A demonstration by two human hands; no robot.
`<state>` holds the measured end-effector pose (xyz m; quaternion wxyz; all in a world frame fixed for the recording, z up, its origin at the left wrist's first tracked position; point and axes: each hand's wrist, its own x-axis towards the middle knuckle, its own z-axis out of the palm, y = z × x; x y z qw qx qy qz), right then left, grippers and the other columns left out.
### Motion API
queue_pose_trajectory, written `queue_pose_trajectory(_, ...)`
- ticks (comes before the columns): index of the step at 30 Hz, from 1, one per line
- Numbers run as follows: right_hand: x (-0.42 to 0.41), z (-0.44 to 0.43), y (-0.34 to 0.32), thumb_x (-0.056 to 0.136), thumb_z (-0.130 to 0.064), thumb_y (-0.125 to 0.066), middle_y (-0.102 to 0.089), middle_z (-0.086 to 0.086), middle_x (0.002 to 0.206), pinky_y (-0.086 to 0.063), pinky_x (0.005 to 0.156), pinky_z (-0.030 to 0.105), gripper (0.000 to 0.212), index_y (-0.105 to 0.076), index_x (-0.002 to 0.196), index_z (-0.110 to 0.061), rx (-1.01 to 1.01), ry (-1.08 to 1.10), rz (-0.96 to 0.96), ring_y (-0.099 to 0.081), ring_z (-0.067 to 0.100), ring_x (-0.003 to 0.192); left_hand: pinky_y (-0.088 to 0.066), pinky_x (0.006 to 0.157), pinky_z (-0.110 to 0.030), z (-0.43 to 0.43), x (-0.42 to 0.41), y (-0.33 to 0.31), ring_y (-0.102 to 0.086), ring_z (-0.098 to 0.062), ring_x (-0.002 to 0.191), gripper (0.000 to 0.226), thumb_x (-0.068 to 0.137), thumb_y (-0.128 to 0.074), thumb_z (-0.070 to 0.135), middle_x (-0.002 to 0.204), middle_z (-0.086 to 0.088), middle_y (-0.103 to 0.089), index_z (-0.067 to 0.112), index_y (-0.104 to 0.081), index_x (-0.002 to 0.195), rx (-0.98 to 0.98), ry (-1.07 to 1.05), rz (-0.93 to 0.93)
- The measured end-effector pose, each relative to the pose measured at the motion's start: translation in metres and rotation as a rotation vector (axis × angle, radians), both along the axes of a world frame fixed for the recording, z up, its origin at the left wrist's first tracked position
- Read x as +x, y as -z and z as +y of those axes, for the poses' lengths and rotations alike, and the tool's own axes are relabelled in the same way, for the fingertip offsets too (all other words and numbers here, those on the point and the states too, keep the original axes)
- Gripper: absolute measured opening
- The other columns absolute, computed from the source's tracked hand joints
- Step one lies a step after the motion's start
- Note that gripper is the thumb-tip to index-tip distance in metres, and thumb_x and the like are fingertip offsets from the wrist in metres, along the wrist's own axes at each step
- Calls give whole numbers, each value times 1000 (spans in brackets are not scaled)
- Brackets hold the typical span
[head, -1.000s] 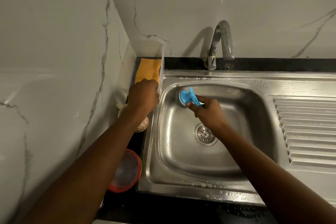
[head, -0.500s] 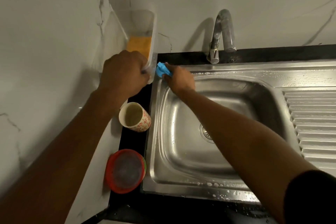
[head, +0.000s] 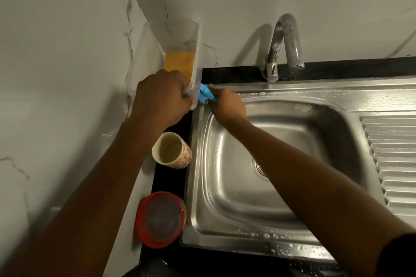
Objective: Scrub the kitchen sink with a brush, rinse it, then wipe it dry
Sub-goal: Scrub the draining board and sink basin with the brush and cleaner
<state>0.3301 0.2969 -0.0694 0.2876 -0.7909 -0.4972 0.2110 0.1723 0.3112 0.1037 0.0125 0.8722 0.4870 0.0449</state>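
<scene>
The blue brush (head: pixel 206 94) sits on the sink's (head: pixel 315 91) far left rim corner, pinched in my right hand's (head: pixel 227 108) curled fingers, just beside the clear tub (head: pixel 194 51) that my left hand (head: pixel 161 96) grips tilted, a yellow cloth (head: pixel 180 62) inside and a cup (head: pixel 172 150) nearer me.

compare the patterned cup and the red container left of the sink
The cup is cream with red motifs; the red container is red and unpatterned. The cup is open-topped; the container wears a cloudy lid. The cup looks narrower than the container. Both stand on the dark counter beside the sink.
</scene>
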Motion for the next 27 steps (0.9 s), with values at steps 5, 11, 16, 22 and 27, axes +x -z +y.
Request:
queue_pose_trajectory(5,-20,-68,12,103,-41,-62,-72,4,122,-57,75,29,54,-46,154,-34,44,-97,-42,-69,15,94,-39,65,-30,-2,3,6,-55,-19,72,21,95,-71,38,85,-3,-67,18,-74,102,-9,1,-12)
queue_pose_trajectory(11,26,-13,-9,104,-38,-60,-70,6,125,-56,84,32,51,-47,153,-32,-27,-50,-189,-68,18,101,-49,71,-35,-5,-1,13,-63,-23,79,27,97,-69,39,96,-7,-73,17,-74,112,-40,-7,-1)
queue_pose_trajectory(16,-14,-45,5,102,-37,-63,-72,1,119,-57,72,26,48,-52,149,-32,-26,-24,-24,-66,10,86,-46,71,-33,-7,-1,17,-59,-22,80,25,96,-70,37,99,-8,-72,17,-74,110,-68,-13,20)
queue_pose_trajectory(22,-13,-117,20,93,-47,-74,-76,-8,112,-60,73,30,45,-65,137,-42,-178,-57,210,-68,8,82,-46,82,-36,-10,3,33,-65,-32,101,36,94,-72,38,113,-11,-68,17,-69,122,-151,-28,50)
queue_pose_trajectory(27,6,-135,22,93,-37,-77,-76,-5,113,-45,59,15,41,-71,133,-28,-142,135,531,-65,8,80,-43,76,-33,-8,3,51,-66,-32,97,32,93,-72,36,107,-12,-70,16,-72,118,-180,-13,72)
